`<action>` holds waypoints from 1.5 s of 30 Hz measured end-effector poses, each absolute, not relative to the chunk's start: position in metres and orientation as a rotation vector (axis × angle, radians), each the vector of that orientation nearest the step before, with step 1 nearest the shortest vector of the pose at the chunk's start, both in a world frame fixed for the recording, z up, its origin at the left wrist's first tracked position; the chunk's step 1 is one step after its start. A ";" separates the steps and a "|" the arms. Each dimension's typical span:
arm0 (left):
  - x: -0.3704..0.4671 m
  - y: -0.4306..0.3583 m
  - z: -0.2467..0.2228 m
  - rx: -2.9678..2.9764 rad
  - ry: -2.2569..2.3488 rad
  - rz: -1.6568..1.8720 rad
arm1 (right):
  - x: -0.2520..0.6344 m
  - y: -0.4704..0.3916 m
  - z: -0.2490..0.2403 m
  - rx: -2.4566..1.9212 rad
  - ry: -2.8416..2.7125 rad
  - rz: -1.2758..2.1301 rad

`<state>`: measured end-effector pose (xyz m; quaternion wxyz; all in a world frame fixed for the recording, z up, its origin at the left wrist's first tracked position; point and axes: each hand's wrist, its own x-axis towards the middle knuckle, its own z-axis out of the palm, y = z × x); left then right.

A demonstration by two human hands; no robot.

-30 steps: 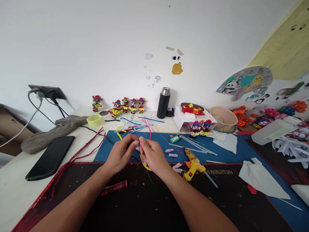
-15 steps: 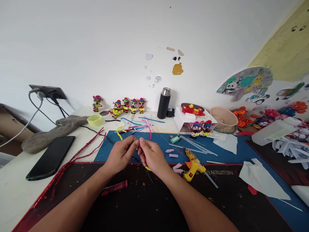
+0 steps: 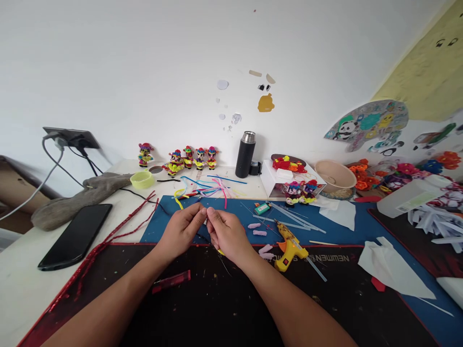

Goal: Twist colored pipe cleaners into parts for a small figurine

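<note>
Left hand: the left hand [image 3: 183, 230] is closed in a pinch, thumb against curled fingers, its tip meeting the other hand's.
Right hand: the right hand [image 3: 227, 233] is also pinched shut; whether anything sits between the fingertips is hidden, so I cannot tell.
Yellow strip: a small end of a yellow strip [image 3: 221, 252] shows just under the right hand; the rest is covered.
Mats: both hands are above the edge where a black mat [image 3: 202, 313] meets a blue mat [image 3: 154, 229].
Glue gun: a yellow glue gun [image 3: 291, 248] lies to the right of the hands, near short lilac pieces [image 3: 259, 233].
Red stems: long, fuzzy red stems [image 3: 108, 238] stretch along the left, beside a black phone [image 3: 75, 236].
Figures: colourful little figures [image 3: 175, 164] stand by the wall, left of a black flask [image 3: 245, 156].
</note>
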<state>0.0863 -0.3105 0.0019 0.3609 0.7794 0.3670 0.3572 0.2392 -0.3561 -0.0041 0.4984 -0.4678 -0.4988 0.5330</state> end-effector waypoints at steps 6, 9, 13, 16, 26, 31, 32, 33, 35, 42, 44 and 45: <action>0.086 -0.310 0.002 1.980 0.949 0.904 | 0.240 -0.355 -0.010 -1.129 -1.221 1.255; 0.086 -0.310 0.001 1.949 0.939 0.893 | 0.240 -0.354 -0.012 -1.117 -1.223 1.259; 0.087 -0.308 -0.006 1.811 0.907 0.866 | 0.239 -0.353 -0.014 -1.110 -1.192 1.285; 0.088 -0.306 -0.011 1.678 0.848 0.847 | 0.239 -0.352 -0.015 -1.080 -1.131 1.331; 0.085 -0.305 -0.007 1.711 0.705 0.861 | 0.240 -0.353 -0.009 -1.020 -1.097 1.345; 0.083 -0.306 -0.008 1.808 0.766 0.855 | 0.241 -0.353 -0.008 -1.030 -1.126 1.352; 0.083 -0.306 -0.008 1.816 0.771 0.855 | 0.241 -0.353 -0.007 -1.031 -1.131 1.349; 0.083 -0.306 -0.008 1.825 0.775 0.856 | 0.241 -0.353 -0.007 -1.035 -1.138 1.345; 0.083 -0.307 -0.006 1.850 0.791 0.861 | 0.241 -0.353 -0.006 -1.051 -1.151 1.334; 0.084 -0.309 0.002 1.946 0.879 0.885 | 0.240 -0.354 -0.007 -1.084 -1.171 1.335; 0.084 -0.309 0.002 1.949 0.894 0.882 | 0.241 -0.354 -0.007 -1.098 -1.178 1.337; 0.084 -0.309 0.002 1.950 0.903 0.880 | 0.241 -0.354 -0.006 -1.104 -1.181 1.337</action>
